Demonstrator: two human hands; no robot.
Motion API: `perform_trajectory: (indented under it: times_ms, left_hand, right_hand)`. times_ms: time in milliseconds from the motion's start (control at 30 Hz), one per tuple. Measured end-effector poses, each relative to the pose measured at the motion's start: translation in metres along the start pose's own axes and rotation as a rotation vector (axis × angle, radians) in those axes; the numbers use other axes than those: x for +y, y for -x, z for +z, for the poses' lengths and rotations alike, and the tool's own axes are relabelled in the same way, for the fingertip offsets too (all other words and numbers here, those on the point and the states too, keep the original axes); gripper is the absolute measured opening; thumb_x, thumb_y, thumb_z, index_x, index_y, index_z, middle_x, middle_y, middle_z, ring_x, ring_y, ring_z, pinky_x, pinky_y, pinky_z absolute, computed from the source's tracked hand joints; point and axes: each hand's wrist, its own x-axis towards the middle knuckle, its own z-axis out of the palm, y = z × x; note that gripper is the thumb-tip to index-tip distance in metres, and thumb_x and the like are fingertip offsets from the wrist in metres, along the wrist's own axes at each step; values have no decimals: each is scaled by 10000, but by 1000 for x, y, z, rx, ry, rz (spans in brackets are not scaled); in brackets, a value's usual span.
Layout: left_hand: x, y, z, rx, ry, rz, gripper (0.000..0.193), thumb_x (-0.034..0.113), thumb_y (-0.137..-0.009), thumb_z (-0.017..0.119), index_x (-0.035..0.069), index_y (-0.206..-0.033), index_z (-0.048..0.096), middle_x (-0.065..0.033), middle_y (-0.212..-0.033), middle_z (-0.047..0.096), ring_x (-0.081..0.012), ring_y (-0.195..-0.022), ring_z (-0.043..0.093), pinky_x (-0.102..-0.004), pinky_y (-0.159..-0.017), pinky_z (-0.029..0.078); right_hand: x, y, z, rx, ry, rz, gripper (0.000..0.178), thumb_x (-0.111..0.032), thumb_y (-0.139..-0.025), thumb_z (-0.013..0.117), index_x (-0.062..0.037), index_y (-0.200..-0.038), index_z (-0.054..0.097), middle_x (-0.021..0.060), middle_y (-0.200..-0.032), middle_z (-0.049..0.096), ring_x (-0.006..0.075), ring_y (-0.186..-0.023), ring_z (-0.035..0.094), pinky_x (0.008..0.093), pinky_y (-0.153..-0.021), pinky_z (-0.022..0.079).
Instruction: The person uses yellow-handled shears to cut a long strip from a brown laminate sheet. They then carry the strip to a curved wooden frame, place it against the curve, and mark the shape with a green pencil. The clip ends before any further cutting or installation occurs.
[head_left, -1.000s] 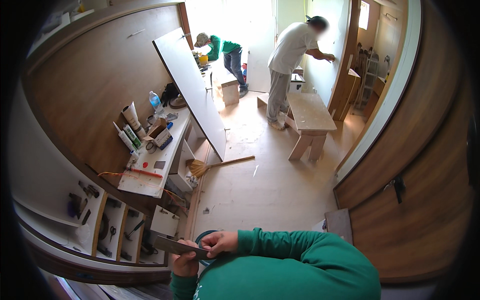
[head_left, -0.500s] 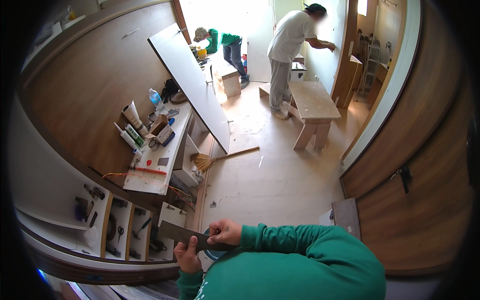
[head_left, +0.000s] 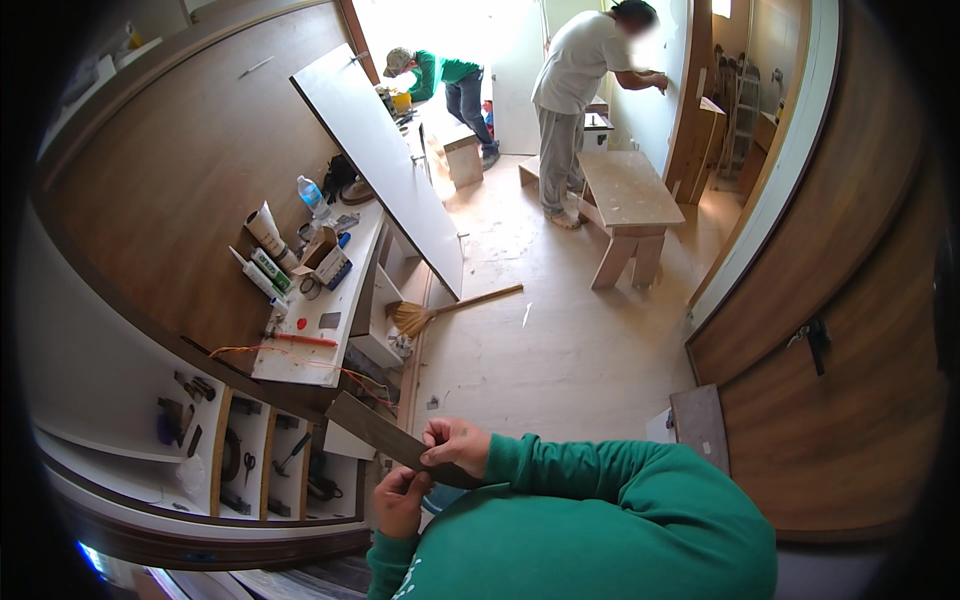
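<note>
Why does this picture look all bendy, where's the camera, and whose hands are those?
There's no robot here, just a person with bare hands. The camera sits on that person's head, looking down, and its very wide lens bends straight edges. The green sleeves belong to that person. The left hand and right hand both hold a flat, dark strip. On the white counter are a bottle, tubes, a box and other bits. A broom lies on the floor. Farther away are two other people, one in green, one in white.
</note>
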Motion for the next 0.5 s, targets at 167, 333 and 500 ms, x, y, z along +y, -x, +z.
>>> perform_trajectory:
  times_ms: [167, 333, 500]
  left_hand:
    - [0, 0, 1, 9, -4, 3, 123, 108, -987, 728, -15, -987, 718, -55, -842, 738, -105, -753, 653, -252, -709, 506]
    - [-3, 1, -1, 0, -28, 7, 92, 69, -990, 702, -17, -960, 690, -81, -860, 742, -132, -762, 678, -276, -736, 537]
    - [-4, 1, -1, -1, -30, 12, 88, 57, -987, 701, -20, -947, 682, -85, -859, 741, -135, -757, 683, -275, -731, 539]
  right_hand:
    - [4, -4, -1, -16, 17, -19, 291, -17, -822, 795, -110, -914, 535, -35, -836, 576, 75, -762, 561, 253, -687, 461]
    - [5, -3, 0, 0, 18, -25, 302, 6, -833, 786, -111, -933, 526, -37, -848, 568, 69, -780, 555, 243, -695, 451]
    - [5, -2, -1, -16, 20, -30, 302, -4, -834, 789, -112, -935, 526, -47, -839, 545, 63, -785, 536, 237, -695, 437]
